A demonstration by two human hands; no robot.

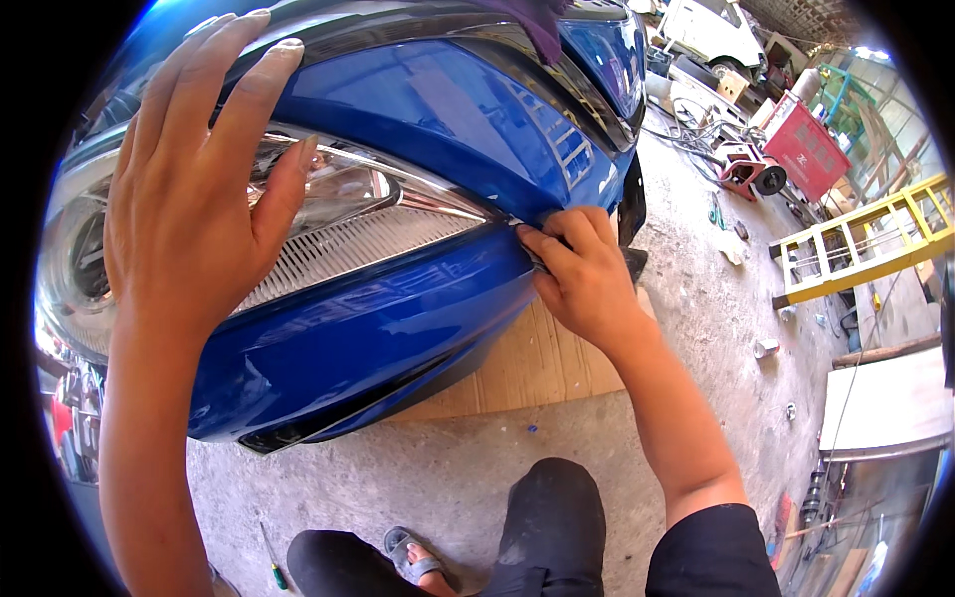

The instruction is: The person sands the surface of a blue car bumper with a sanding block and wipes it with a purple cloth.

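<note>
A glossy blue vehicle front [358,338] with a long clear headlight [378,229] fills the upper left and centre. My left hand [194,189] lies over the headlight and the panel edge above it, fingers stretched out and slightly apart. My right hand [577,269] is at the headlight's pointed right end, where it meets the blue panels, with fingers bent around something dark that is mostly hidden. A purple cloth [542,25] lies on the top of the bodywork.
A cardboard sheet [517,368] lies under the vehicle's front. A screwdriver [277,567] rests on the concrete floor by my knees. To the right are a yellow ladder [856,264], a red machine [801,139], cables, scattered tools and a white board [880,398]. A white vehicle [706,30] stands behind.
</note>
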